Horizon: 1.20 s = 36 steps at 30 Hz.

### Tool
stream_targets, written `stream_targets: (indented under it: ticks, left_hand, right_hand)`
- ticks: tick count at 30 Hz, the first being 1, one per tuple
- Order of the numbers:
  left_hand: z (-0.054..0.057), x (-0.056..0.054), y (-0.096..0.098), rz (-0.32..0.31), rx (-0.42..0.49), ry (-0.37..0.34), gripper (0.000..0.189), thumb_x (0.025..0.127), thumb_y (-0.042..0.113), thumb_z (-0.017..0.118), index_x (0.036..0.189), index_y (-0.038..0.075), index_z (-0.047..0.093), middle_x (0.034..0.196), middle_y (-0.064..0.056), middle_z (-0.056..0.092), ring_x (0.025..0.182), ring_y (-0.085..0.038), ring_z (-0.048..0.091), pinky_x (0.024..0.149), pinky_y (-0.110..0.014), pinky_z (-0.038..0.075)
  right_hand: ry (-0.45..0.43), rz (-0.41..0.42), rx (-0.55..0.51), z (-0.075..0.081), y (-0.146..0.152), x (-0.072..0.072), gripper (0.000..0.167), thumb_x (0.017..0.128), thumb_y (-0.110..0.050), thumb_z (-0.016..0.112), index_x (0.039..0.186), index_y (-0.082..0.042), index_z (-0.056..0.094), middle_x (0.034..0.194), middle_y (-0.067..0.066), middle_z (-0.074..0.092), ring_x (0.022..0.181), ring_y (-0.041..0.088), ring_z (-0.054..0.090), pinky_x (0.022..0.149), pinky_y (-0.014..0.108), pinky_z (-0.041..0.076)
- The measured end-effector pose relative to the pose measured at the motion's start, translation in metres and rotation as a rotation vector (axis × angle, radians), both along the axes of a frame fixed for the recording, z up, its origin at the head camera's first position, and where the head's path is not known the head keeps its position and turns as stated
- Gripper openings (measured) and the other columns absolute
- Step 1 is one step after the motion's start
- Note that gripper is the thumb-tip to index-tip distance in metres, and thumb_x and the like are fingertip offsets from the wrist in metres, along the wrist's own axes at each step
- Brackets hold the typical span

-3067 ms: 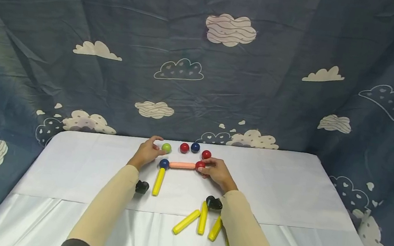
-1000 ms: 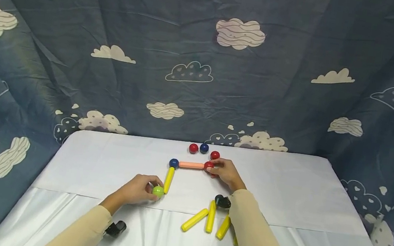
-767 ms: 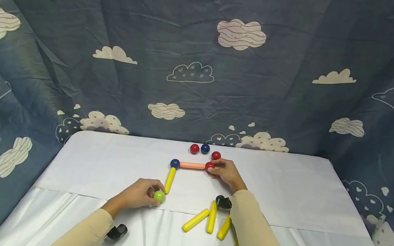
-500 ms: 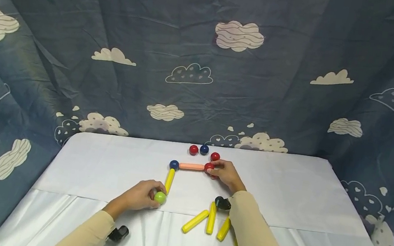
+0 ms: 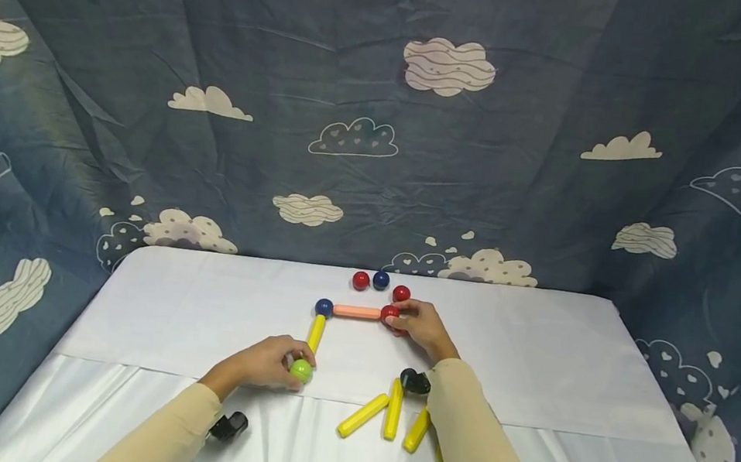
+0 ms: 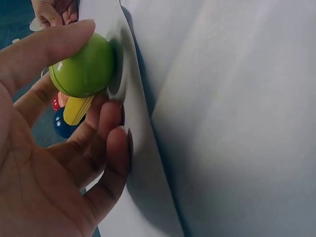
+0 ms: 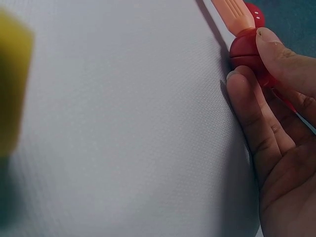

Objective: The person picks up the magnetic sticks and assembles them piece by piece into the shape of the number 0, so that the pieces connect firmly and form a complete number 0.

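My left hand [image 5: 265, 364] pinches a green ball [image 5: 300, 370] between thumb and fingers, at the near end of a yellow rod [image 5: 316, 332]. The left wrist view shows the green ball [image 6: 84, 69] low by the white cloth, the rod behind it; whether they touch I cannot tell. The rod's far end meets a blue ball [image 5: 324, 308], from which a light-orange rod [image 5: 357, 312] runs right to a red ball [image 5: 390, 315]. My right hand [image 5: 426, 327] pinches that red ball [image 7: 244, 52]; another bit of red shows partly hidden among its fingers.
Two red balls [image 5: 361, 281] and a dark blue ball [image 5: 381, 280] sit at the back of the white-covered table [image 5: 536, 362]. Several yellow rods [image 5: 363, 415] lie near the front, partly under the right forearm. A cloud-patterned curtain [image 5: 276, 94] hangs behind.
My left hand has taken the green ball from the back row and brought it nearer, to the yellow rod's near end. Over the last second both hands barely move. The right keeps its grip.
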<state>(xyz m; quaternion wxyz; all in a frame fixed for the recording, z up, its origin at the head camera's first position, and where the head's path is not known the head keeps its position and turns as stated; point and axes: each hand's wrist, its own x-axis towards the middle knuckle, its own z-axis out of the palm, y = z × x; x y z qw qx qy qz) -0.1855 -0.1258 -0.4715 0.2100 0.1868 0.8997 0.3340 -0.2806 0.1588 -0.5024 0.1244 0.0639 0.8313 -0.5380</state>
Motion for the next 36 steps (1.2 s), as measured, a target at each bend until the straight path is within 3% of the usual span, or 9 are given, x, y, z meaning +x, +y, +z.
stream_targets:
  ticks: [7, 14, 18, 26, 36]
  left_hand:
    - [-0.007, -0.003, 0.003, 0.014, 0.049, 0.035, 0.03, 0.073, 0.007, 0.082, 0.097, 0.017, 0.066, 0.1, 0.001, 0.063, 0.08, -0.015, 0.05, 0.071, -0.032, 0.043]
    - [-0.017, -0.002, 0.007, 0.096, 0.072, 0.03, 0.031, 0.072, 0.002, 0.08, 0.094, 0.019, 0.065, 0.097, 0.001, 0.057, 0.079, -0.016, 0.048, 0.07, -0.031, 0.042]
    - [-0.018, -0.002, 0.006, 0.091, 0.098, 0.04, 0.031, 0.073, 0.005, 0.081, 0.096, 0.019, 0.065, 0.096, 0.001, 0.059, 0.079, -0.017, 0.047, 0.07, -0.032, 0.041]
    - [-0.017, -0.001, 0.005, 0.094, 0.106, 0.05, 0.035, 0.075, 0.009, 0.082, 0.104, 0.02, 0.067, 0.103, 0.0, 0.063, 0.08, -0.016, 0.049, 0.07, -0.032, 0.043]
    - [-0.005, 0.01, 0.006, 0.111, 0.036, 0.06, 0.042, 0.075, 0.013, 0.082, 0.112, 0.017, 0.064, 0.099, 0.0, 0.056, 0.08, -0.016, 0.049, 0.068, -0.032, 0.042]
  right_hand:
    - [0.013, 0.0, -0.009, -0.001, -0.001, -0.001, 0.036, 0.084, -0.008, 0.074, 0.118, -0.002, 0.065, 0.12, 0.016, 0.061, 0.076, 0.017, 0.063, 0.069, 0.025, 0.054]
    - [0.001, 0.002, -0.015, -0.001, -0.002, 0.0, 0.036, 0.084, -0.009, 0.074, 0.119, -0.002, 0.064, 0.12, 0.016, 0.061, 0.074, 0.016, 0.062, 0.069, 0.024, 0.054]
    - [-0.006, -0.007, -0.006, -0.002, -0.002, 0.0, 0.036, 0.084, -0.01, 0.075, 0.118, -0.003, 0.065, 0.119, 0.015, 0.061, 0.075, 0.017, 0.062, 0.069, 0.024, 0.054]
    - [0.005, 0.008, -0.009, -0.001, 0.0, -0.002, 0.036, 0.084, -0.009, 0.074, 0.118, -0.003, 0.065, 0.119, 0.016, 0.061, 0.079, 0.018, 0.062, 0.071, 0.025, 0.054]
    - [0.005, 0.011, -0.001, -0.001, 0.0, -0.001, 0.036, 0.084, -0.01, 0.074, 0.118, -0.003, 0.064, 0.121, 0.016, 0.06, 0.075, 0.017, 0.061, 0.071, 0.025, 0.053]
